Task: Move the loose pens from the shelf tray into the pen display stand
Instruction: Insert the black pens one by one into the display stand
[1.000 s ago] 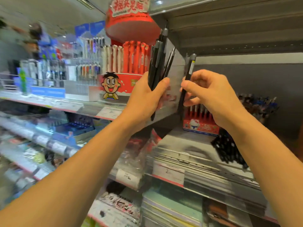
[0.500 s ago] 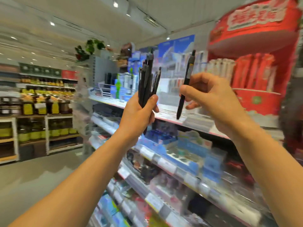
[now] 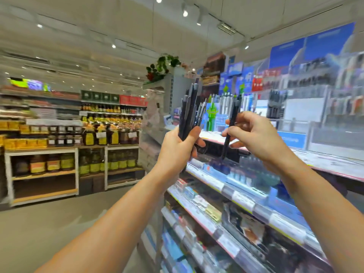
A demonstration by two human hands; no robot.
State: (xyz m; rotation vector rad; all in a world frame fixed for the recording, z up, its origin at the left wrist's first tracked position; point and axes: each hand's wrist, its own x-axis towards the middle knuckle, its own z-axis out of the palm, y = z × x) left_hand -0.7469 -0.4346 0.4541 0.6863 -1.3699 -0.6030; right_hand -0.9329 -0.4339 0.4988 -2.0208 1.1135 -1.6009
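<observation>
Pens in a dark bundle [image 3: 189, 113] stand upright in the left hand [image 3: 178, 149], gripped tight; beside it the right hand [image 3: 254, 138] pinches a single pen [image 3: 231, 127], tip down, nearer the blurred shelf displays [image 3: 224, 105] ahead-right; which stand is meant, I cannot tell.

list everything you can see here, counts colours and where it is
bundle of pens: several, exact count unclear, dark, upright in the left hand
single pen: one, dark, held nearly upright in the right hand
stationery shelves: several tiers, pale with price labels, right side, contents blurred
pens on display: a row, white and dark, on the upper shelf behind the hands
jar shelves: white frames with wooden boards, left, holding yellow-labelled jars and bottles
plant: one, green, atop a grey shelf end
ceiling lights: several, white, overhead
left hand: grips the bundle
right hand: pinches the single pen
</observation>
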